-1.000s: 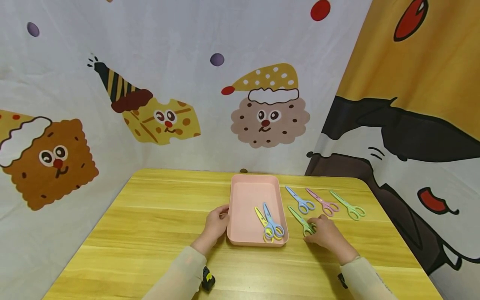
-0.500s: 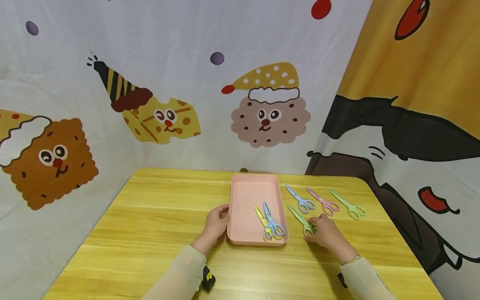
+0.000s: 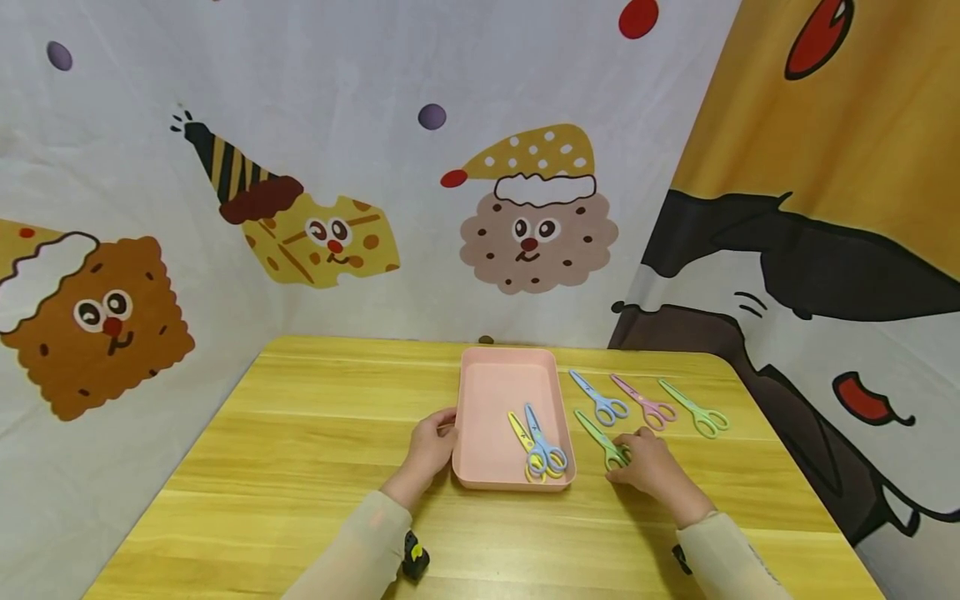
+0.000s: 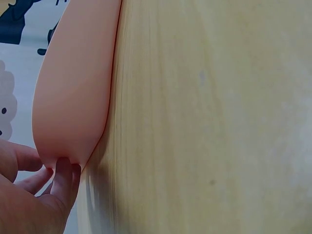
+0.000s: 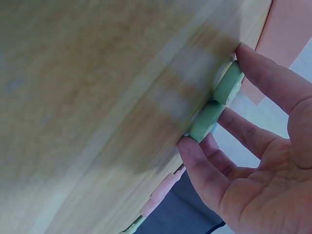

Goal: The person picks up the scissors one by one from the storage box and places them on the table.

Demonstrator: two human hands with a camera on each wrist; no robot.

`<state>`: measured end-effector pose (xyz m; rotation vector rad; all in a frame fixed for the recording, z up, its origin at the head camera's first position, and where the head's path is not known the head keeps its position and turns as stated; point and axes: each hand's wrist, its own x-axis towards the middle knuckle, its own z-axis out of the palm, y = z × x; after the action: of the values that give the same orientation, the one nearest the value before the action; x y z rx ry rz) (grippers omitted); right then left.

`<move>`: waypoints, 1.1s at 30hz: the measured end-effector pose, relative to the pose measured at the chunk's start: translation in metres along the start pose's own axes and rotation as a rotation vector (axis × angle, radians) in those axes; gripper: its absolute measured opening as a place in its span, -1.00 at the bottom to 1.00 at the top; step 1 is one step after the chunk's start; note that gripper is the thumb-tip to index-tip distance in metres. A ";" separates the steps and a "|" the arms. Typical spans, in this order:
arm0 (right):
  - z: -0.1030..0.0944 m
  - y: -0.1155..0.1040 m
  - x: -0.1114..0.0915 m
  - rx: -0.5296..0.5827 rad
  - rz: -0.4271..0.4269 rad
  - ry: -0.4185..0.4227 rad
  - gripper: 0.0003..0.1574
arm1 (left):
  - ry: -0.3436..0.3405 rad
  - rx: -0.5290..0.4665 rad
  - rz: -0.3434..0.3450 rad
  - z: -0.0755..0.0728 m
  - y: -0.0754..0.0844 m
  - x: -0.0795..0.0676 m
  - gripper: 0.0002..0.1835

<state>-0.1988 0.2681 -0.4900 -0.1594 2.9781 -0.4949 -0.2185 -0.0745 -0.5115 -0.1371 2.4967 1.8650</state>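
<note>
Low down, right fingers (image 5: 204,173) pinching green scissors (image 5: 207,120)

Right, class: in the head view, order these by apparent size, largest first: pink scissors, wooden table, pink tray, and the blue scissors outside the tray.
1. Wooden table
2. Pink tray
3. Pink scissors and outside blue scissors: these look too alike to rank.

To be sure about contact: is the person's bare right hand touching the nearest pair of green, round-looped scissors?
Touching. In the right wrist view, the right hand pinches the green scissors, fingertips against their loops.
</note>
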 end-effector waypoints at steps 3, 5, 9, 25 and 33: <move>0.000 0.000 0.000 0.001 0.001 0.002 -0.26 | 0.002 0.003 0.003 0.000 0.000 0.000 -0.62; 0.000 0.000 0.001 0.003 -0.002 0.003 -0.26 | 0.003 0.000 0.004 0.000 0.001 0.000 -0.62; 0.000 -0.001 0.000 0.007 -0.001 0.005 -0.26 | 0.005 -0.001 0.003 0.000 0.001 0.000 -0.62; -0.001 -0.002 -0.002 0.013 0.008 -0.006 -0.21 | 0.005 0.002 -0.015 0.000 0.001 0.001 -0.63; 0.000 -0.002 -0.001 0.011 0.015 -0.005 -0.17 | 0.007 0.009 0.000 -0.001 0.001 0.001 -0.63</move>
<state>-0.1974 0.2662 -0.4890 -0.1375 2.9689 -0.5090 -0.2191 -0.0750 -0.5108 -0.1434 2.5095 1.8566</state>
